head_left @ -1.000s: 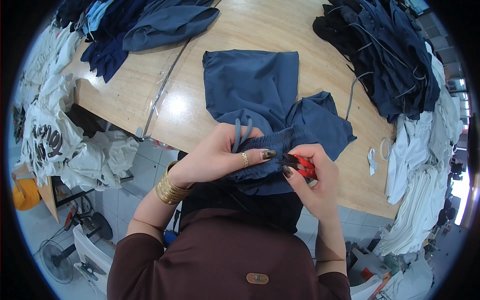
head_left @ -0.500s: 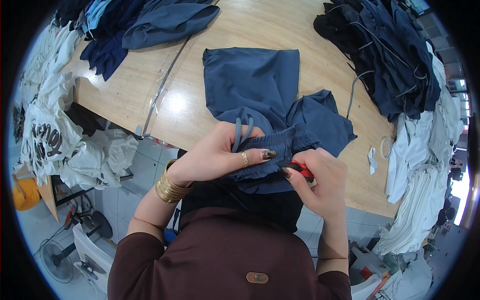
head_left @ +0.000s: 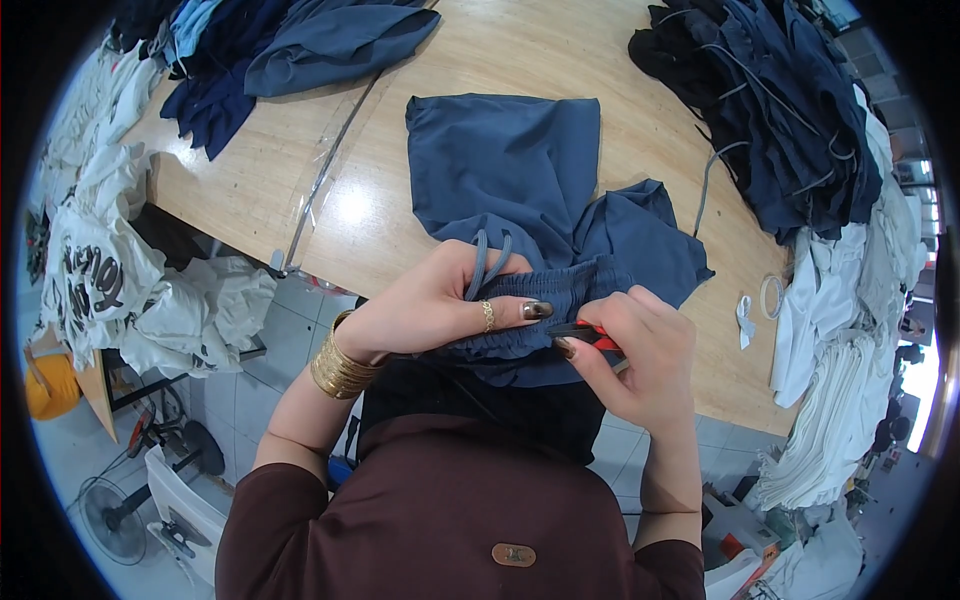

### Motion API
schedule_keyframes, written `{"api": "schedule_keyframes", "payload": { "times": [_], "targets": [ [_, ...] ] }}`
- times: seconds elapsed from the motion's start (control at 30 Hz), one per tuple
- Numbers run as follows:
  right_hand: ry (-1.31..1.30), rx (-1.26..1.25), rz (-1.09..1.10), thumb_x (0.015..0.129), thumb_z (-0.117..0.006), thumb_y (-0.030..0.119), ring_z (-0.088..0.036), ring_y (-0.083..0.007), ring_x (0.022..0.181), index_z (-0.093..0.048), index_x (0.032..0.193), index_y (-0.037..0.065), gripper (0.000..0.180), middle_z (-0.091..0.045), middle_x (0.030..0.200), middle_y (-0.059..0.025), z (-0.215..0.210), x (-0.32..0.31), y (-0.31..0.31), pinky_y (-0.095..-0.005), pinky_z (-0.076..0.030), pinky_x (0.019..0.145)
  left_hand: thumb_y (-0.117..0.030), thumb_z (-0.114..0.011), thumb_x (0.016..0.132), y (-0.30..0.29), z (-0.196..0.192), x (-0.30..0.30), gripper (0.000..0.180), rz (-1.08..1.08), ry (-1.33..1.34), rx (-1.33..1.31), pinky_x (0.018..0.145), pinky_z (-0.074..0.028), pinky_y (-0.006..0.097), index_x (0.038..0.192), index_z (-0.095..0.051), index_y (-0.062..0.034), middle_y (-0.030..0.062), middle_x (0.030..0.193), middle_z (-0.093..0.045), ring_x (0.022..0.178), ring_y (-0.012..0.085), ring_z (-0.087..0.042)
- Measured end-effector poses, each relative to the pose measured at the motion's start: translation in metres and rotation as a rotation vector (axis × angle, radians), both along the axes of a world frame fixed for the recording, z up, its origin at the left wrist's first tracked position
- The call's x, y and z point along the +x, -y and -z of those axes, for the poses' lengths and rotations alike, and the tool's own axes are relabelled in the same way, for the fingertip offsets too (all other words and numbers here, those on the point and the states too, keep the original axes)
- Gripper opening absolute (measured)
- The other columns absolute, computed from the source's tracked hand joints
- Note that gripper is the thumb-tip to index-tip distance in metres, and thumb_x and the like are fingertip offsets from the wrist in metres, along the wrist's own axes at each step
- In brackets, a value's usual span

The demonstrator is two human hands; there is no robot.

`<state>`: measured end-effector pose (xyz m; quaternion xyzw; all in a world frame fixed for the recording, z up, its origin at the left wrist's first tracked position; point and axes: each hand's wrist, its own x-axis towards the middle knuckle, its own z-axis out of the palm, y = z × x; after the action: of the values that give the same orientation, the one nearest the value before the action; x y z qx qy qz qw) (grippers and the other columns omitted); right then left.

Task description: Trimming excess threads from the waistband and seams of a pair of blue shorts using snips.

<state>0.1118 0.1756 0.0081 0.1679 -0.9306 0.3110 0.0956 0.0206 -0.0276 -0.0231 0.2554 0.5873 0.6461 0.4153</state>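
Dark blue-grey shorts (head_left: 505, 165) lie partly on the table, their gathered elastic waistband (head_left: 560, 285) drawn up to the table's near edge. My left hand (head_left: 440, 305) is closed on the waistband, thumb on top of the folds. A grey drawstring (head_left: 492, 262) loops up over its fingers. In my closed right hand (head_left: 648, 360) sits a small pair of red and black thread snips (head_left: 606, 343). Their dark tips point left, at the waistband close to my left thumb. Whether the blades touch the cloth or a thread is too small to tell.
A heap of dark shorts with cords (head_left: 790, 120) occupies the table's far right. More blue garments (head_left: 330, 50) lie at the far left. White garments (head_left: 820, 410) hang along the right edge, with others (head_left: 110, 270) at left. A standing fan (head_left: 115, 515) is below left.
My right hand and the snips have shifted very slightly, the snips' tips turning a little. My left hand keeps its hold on the waistband, and the shorts lie almost unchanged.
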Motion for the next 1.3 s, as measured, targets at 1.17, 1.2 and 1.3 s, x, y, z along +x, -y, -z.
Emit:
{"api": "schedule_keyframes", "payload": {
  "times": [1.17,1.2,1.3],
  "targets": [
    [0.044,-0.279,0.274,0.070,-0.075,0.014,-0.053,-0.0189,0.065,-0.057,0.093,0.005,0.030,-0.057,0.076,-0.0051,0.005,0.010,0.012,-0.0285,-0.040,0.052,-0.022,-0.059,0.090,-0.001,-0.005,0.002,0.023,-0.089,-0.007,-0.090,0.051,-0.029,0.020,0.077,-0.056,-0.0036,-0.0081,0.062,-0.043,0.060,0.0017,-0.035],
    [0.072,-0.201,0.264,0.071,-0.074,0.013,-0.052,-0.0196,0.064,-0.058,0.093,0.005,0.029,-0.057,0.076,-0.0051,0.003,0.012,0.011,-0.0287,-0.039,0.052,-0.022,-0.059,0.090,-0.002,-0.007,0.002,0.023,-0.089,-0.006,-0.090,0.051,-0.029,0.020,0.077,-0.056,-0.0036,-0.0081,0.062,-0.043,0.060,0.0017,-0.035],
    [-0.002,-0.116,0.233,0.071,-0.073,0.012,-0.051,-0.0199,0.061,-0.059,0.089,0.005,0.024,-0.057,0.073,-0.0045,0.000,0.013,0.012,-0.0285,-0.039,0.052,-0.022,-0.059,0.090,-0.004,-0.009,0.002,0.023,-0.095,0.007,-0.073,0.052,-0.029,0.021,0.077,-0.056,-0.0032,-0.0077,0.063,-0.043,0.060,0.0021,-0.035]
  ]
}}
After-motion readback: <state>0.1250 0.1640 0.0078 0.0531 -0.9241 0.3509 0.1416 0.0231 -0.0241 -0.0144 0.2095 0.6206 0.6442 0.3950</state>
